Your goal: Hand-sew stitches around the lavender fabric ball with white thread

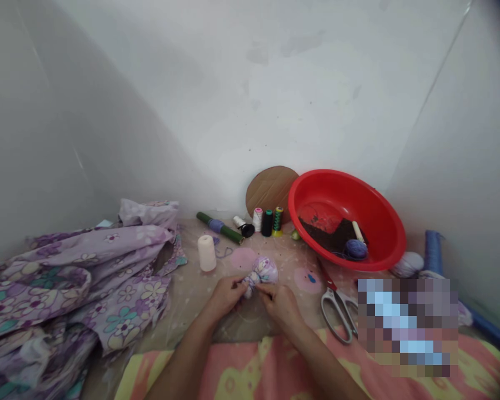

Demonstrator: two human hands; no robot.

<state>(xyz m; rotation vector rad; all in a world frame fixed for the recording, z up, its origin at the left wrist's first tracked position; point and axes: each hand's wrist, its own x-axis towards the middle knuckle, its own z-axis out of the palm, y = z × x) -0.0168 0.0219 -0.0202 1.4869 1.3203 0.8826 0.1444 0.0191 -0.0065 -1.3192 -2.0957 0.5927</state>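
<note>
A small bundle of lilac floral fabric point(261, 275), pinched at its waist and bound with thread, sits between my hands. My left hand point(223, 295) grips its lower left end. My right hand point(281, 305) pinches the bound middle from the right, and the fingers hide part of the binding. A cream thread cone point(206, 253) stands beyond my left hand. Steel scissors point(337, 312) lie to the right of my right hand, with their blades pointing toward a red plastic basin point(383, 233).
A heap of lilac floral cloth point(75, 283) lies at the left. Several thread spools point(267, 222) and a green tube point(219, 228) stand along the wall. The basin holds dark material and a blue yarn ball point(355, 249). A pixelated patch point(408, 328) covers the lower right.
</note>
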